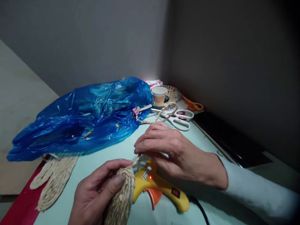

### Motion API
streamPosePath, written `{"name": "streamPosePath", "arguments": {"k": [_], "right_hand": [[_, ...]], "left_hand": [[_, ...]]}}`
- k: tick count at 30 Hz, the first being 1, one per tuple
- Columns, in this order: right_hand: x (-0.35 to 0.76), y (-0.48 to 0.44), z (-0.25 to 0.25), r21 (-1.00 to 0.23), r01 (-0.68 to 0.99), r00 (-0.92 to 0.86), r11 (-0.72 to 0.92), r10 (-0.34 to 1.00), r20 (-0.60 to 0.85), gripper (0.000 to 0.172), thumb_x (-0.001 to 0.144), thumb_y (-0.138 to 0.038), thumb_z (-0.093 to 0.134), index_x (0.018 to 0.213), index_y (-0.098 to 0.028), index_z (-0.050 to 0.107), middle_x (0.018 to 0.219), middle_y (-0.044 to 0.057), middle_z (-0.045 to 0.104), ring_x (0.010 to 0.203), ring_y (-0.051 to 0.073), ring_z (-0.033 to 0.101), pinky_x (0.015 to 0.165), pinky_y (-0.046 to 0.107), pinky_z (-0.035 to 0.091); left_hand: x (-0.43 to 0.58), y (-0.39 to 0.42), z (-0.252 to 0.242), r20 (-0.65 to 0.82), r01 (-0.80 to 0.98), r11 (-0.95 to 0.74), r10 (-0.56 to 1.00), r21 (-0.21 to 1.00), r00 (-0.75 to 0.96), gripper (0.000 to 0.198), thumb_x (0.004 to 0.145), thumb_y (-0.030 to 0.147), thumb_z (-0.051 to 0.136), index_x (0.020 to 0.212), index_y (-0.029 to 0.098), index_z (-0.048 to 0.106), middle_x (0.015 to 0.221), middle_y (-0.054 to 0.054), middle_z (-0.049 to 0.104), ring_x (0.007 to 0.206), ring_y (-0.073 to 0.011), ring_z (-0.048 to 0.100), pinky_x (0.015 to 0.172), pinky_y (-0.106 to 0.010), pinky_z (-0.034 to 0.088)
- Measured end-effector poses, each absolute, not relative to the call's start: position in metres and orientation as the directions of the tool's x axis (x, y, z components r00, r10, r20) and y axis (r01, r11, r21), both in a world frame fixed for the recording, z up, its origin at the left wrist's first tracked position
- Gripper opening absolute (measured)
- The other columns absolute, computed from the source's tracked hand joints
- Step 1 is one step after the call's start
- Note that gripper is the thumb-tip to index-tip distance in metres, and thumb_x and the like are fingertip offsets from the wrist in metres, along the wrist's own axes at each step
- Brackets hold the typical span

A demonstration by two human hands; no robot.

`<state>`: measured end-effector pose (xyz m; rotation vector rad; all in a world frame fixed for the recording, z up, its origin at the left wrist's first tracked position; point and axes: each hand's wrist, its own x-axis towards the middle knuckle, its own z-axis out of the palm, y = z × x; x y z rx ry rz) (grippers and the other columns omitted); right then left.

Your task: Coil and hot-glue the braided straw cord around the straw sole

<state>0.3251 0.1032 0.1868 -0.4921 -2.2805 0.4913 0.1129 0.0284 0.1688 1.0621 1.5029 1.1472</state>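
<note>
My left hand [98, 190] is closed around a coiled piece of braided straw [120, 200], its thumb pressed on the rounded upper end. From that end a thin straw braid [136, 161] runs up to my right hand [166, 147], whose fingertips pinch it. Just beneath my right hand lies a yellow glue gun [164, 184] with an orange trigger and a lit red light; neither hand grips it. Farther back, a length of braid [146, 121] with a pink clip [135, 111] on it rests by the blue bag. The palm of my left hand is hidden.
A crumpled blue plastic bag [93, 112] fills the back left, over part of another flat braided straw piece [55, 181]. Behind are white-handled scissors [180, 120], orange-handled scissors [194, 105], a paper cup [159, 95] and a woven basket [173, 93]. A black flat panel [229, 137] lies right.
</note>
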Motion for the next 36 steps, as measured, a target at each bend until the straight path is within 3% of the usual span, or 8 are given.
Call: {"name": "streamPosePath", "arguments": {"k": [5, 9, 11, 14, 20, 27, 31, 36], "right_hand": [[0.317, 0.103, 0.175, -0.544, 0.159, -0.598, 0.824, 0.519, 0.611, 0.025, 0.093, -0.004, 0.054, 0.109, -0.008, 0.073, 0.110, 0.012, 0.078, 0.103, 0.022, 0.067, 0.098, 0.040, 0.044], [0.321, 0.101, 0.185, -0.691, 0.214, -0.469, 0.690, 0.693, 0.547, 0.031, 0.098, -0.011, 0.051, 0.126, -0.015, 0.065, 0.126, 0.007, 0.071, 0.116, 0.017, 0.062, 0.102, 0.031, 0.044], [0.327, 0.103, 0.194, -0.726, 0.282, -0.354, 0.627, 0.772, 0.528, 0.025, 0.099, -0.015, 0.049, 0.117, -0.019, 0.067, 0.119, 0.004, 0.072, 0.109, 0.015, 0.064, 0.095, 0.027, 0.045], [0.337, 0.106, 0.201, -0.738, 0.393, -0.315, 0.550, 0.834, 0.454, 0.018, 0.098, -0.018, 0.048, 0.090, -0.021, 0.064, 0.086, -0.001, 0.069, 0.078, 0.013, 0.062, 0.072, 0.024, 0.044], [0.337, 0.098, 0.187, -0.682, 0.544, -0.425, 0.489, 0.861, 0.279, 0.021, 0.098, -0.021, 0.041, 0.081, -0.022, 0.053, 0.066, -0.004, 0.052, 0.059, 0.013, 0.047, 0.058, 0.024, 0.036], [0.319, 0.081, 0.173, -0.563, 0.701, -0.485, 0.438, 0.872, 0.074, 0.026, 0.093, -0.017, 0.041, 0.069, -0.024, 0.033, 0.058, -0.006, 0.035, 0.051, 0.013, 0.035, 0.050, 0.026, 0.025], [0.321, 0.077, 0.174, -0.474, 0.770, -0.469, 0.428, 0.883, 0.036, 0.027, 0.094, -0.025, 0.042, 0.068, -0.024, 0.037, 0.059, -0.003, 0.041, 0.055, 0.015, 0.042, 0.052, 0.028, 0.024], [0.334, 0.069, 0.182, -0.372, 0.761, -0.553, 0.532, 0.831, 0.057, 0.030, 0.096, -0.028, 0.049, 0.067, -0.023, 0.050, 0.063, 0.002, 0.062, 0.060, 0.018, 0.060, 0.049, 0.026, 0.030]], "left_hand": [[0.115, 0.030, 0.172, -0.239, -0.104, 0.225, 0.959, 0.969, -0.150, 0.029, 0.063, 0.042, 0.088, 0.083, 0.023, 0.079, 0.072, 0.000, 0.074, 0.060, -0.0131, 0.065, 0.054, -0.015, 0.052], [0.112, 0.041, 0.173, -0.264, -0.290, 0.202, 0.945, 0.935, -0.192, 0.034, 0.058, 0.030, 0.092, 0.089, 0.023, 0.078, 0.067, 0.000, 0.072, 0.057, -0.0121, 0.065, 0.054, -0.016, 0.055], [0.106, 0.050, 0.173, -0.262, -0.350, 0.167, 0.934, 0.922, -0.243, 0.038, 0.059, 0.021, 0.091, 0.094, 0.023, 0.077, 0.066, 0.001, 0.071, 0.053, -0.0106, 0.065, 0.052, -0.016, 0.056], [0.094, 0.060, 0.171, -0.252, -0.391, 0.097, 0.895, 0.915, -0.368, 0.035, 0.066, 0.009, 0.081, 0.098, 0.022, 0.075, 0.066, -0.001, 0.071, 0.052, -0.0114, 0.066, 0.051, -0.017, 0.056], [0.077, 0.070, 0.161, -0.245, -0.371, 0.084, 0.879, 0.925, -0.410, 0.035, 0.075, 0.011, 0.074, 0.107, 0.025, 0.073, 0.073, -0.003, 0.075, 0.055, -0.0155, 0.070, 0.053, -0.023, 0.060], [0.068, 0.076, 0.148, -0.253, -0.451, 0.042, 0.872, 0.891, -0.420, 0.044, 0.061, 0.008, 0.083, 0.101, 0.025, 0.076, 0.081, -0.002, 0.079, 0.064, -0.0172, 0.073, 0.059, -0.022, 0.061], [0.068, 0.075, 0.149, -0.266, -0.460, 0.051, 0.869, 0.887, -0.417, 0.049, 0.058, 0.012, 0.088, 0.104, 0.025, 0.076, 0.081, 0.000, 0.077, 0.067, -0.0172, 0.073, 0.060, -0.021, 0.062], [0.074, 0.070, 0.158, -0.188, -0.373, 0.005, 0.871, 0.928, -0.454, 0.043, 0.063, 0.021, 0.089, 0.103, 0.026, 0.075, 0.078, 0.002, 0.076, 0.066, -0.0147, 0.071, 0.058, -0.016, 0.058]]}}
